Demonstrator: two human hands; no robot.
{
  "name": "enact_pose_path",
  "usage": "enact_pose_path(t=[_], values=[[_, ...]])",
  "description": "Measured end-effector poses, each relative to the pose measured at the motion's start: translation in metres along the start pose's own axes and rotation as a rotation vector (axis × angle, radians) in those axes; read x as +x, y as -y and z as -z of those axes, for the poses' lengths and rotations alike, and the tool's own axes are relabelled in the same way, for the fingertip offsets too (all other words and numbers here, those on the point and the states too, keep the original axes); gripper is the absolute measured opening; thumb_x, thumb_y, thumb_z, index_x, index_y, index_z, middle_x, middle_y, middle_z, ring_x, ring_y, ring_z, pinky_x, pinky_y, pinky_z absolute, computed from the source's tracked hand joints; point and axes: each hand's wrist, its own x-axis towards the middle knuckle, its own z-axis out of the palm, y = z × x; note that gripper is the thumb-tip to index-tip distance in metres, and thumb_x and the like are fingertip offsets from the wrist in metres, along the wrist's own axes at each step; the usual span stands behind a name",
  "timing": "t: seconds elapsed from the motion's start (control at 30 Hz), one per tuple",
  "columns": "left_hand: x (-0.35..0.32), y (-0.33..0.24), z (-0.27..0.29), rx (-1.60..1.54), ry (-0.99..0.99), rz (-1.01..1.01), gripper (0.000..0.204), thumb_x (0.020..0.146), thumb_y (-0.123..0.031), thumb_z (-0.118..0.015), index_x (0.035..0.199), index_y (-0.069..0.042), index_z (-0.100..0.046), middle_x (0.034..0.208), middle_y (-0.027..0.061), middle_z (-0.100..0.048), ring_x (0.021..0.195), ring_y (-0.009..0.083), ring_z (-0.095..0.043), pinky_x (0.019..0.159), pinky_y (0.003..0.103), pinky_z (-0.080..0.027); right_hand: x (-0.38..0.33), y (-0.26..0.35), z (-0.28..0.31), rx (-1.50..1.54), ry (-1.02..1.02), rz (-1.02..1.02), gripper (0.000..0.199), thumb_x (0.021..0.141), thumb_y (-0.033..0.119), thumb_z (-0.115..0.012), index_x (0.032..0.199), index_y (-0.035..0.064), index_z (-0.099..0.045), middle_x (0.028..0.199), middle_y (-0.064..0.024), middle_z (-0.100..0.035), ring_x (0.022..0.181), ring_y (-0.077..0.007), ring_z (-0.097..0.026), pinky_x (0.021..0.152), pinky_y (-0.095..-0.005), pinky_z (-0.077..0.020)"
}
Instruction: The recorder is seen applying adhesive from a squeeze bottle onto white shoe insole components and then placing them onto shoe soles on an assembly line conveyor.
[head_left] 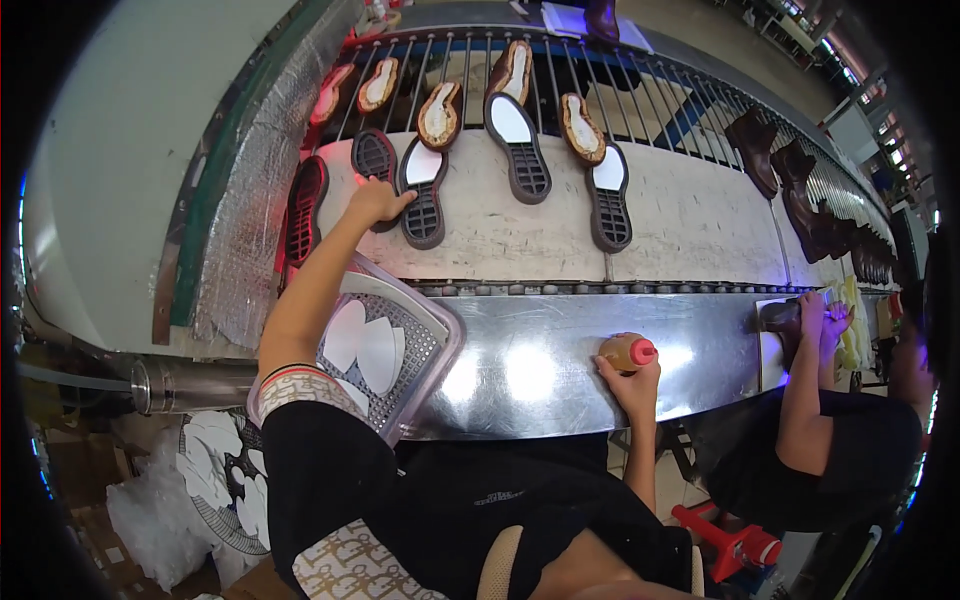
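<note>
My left hand (pixel 378 202) reaches over a black ridged shoe sole (pixel 373 153) on the conveyor, its thumb and forefinger apart. The thumb tip is at the edge of the neighbouring sole (pixel 424 205), which carries a white pad (pixel 424 163). Two more soles with white pads (pixel 527 170) (pixel 609 208) lie to the right. In my right hand (pixel 636 388), over the metal ledge, is a squeeze bottle (pixel 620 353) of amber liquid with a red cap (pixel 642 351). My fingers wrap round its body.
Shoe uppers (pixel 438 115) lie bottom up along the rollers (pixel 640 80). A plastic basket (pixel 440 335) of white pads (pixel 378 355) stands under my left forearm. At right, a co-worker's hands (pixel 822 318) hold a brown boot (pixel 782 322). A metal ledge (pixel 530 400) runs before me.
</note>
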Motion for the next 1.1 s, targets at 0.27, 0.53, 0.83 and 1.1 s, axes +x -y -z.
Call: enact_pose_path(t=[0.27,0.53,0.83,1.1], values=[[0.031,-0.002,-0.014,-0.152,-0.088,0.008,0.058,0.089,-0.046,-0.040,0.117,0.002,-0.055,0.123,0.0285,-0.050,0.117,0.0393,-0.047,0.099,0.043,-0.037,-0.002,0.006,0.011,-0.033,-0.062,0.107,0.044,0.061,0.025,-0.081,0.091,0.0023,-0.058,0.093,-0.0147,-0.060,0.088,-0.0327,-0.054,0.077,-0.0399,-0.0424],[-0.047,-0.012,0.052,-1.101,-0.105,0.241,0.049,0.090,-0.045,-0.028,0.110,-0.008,-0.053,0.098,0.0156,-0.061,0.089,0.0332,-0.059,0.079,0.060,-0.041,0.000,0.009,0.002,0.154,-0.036,0.269,0.033,0.067,0.018,-0.075,0.088,0.0001,-0.058,0.081,-0.0165,-0.063,0.075,-0.0323,-0.061,0.069,-0.0371,-0.0481],[-0.266,-0.142,-0.044,0.292,-0.584,-0.544,0.026,0.075,-0.014,-0.059,0.094,0.004,-0.061,0.107,0.0298,-0.056,0.083,0.0376,-0.061,0.069,0.043,-0.053,0.004,0.007,0.012,0.143,0.030,0.220,0.038,0.069,0.021,-0.075,0.095,0.0000,-0.058,0.086,-0.0171,-0.064,0.080,-0.0315,-0.063,0.072,-0.0373,-0.0481],[-0.326,-0.131,-0.064,-0.392,-0.605,-0.357,0.027,0.089,-0.018,-0.047,0.108,-0.004,-0.060,0.096,0.0193,-0.063,0.086,0.0339,-0.061,0.073,0.044,-0.048,-0.003,0.010,0.007,0.101,0.054,0.190,0.042,0.070,0.022,-0.075,0.100,0.0003,-0.056,0.092,-0.0167,-0.064,0.085,-0.0309,-0.062,0.076,-0.0362,-0.0472]])
